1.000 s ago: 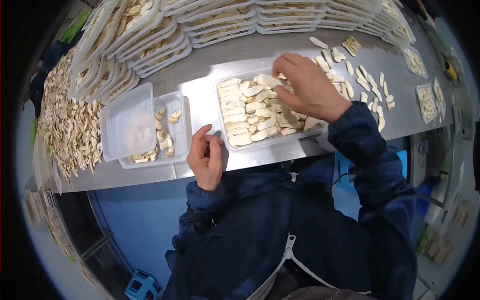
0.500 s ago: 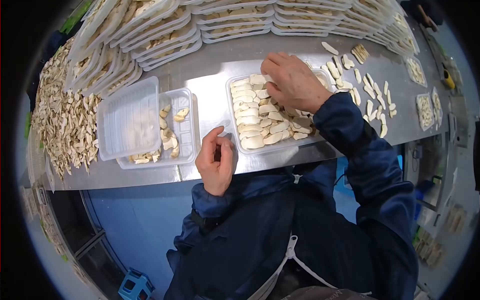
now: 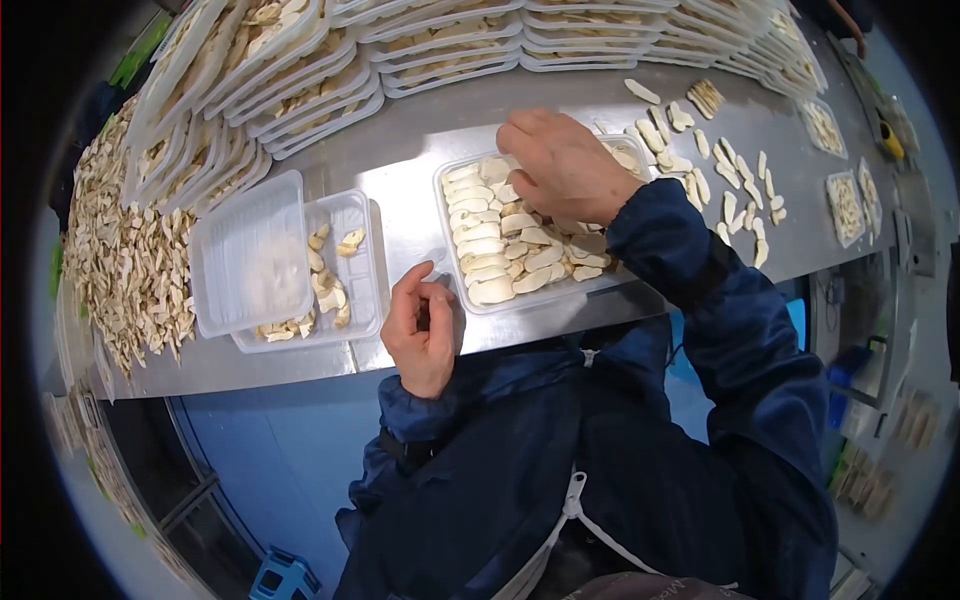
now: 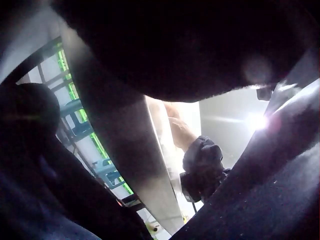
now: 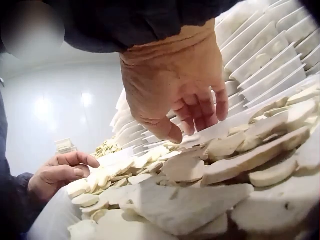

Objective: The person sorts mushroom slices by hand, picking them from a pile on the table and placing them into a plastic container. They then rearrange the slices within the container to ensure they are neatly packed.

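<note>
A shallow, translucent rectangular plastic tray [image 3: 450, 235] is set on the grey metal table [image 3: 405, 215], filled with pale, tan-edged mushroom-like slices [image 3: 480, 246]. At the tray's left end the slices are laid flat, side by side, presumably so more can be fitted.

The right hand [image 3: 570, 165] is held over the tray's far half. Fingers and thumb are bent downward, thumb tip apart from the fingers; no slice is seen pinched. Approach from above is probably used so neighbouring slices are left undisturbed.

The left hand [image 3: 420, 335] is held just beside the tray's near left corner, fingers loosely curled, nothing gripped; likely parked.

Loose pale slices [image 3: 727, 176] are spread right of the tray, probably kept within easy reach. Stacked translucent plastic trays [image 3: 450, 40] are ranged beyond it.

Hidden: in the head view, the right fingertips are masked by the hand, as are slices beneath; contact cannot be confirmed. The stacks are cut off at top. The left wrist view is mostly filled by dark cloth [image 4: 135, 50] and glare; left fingers are not shown there.
</note>
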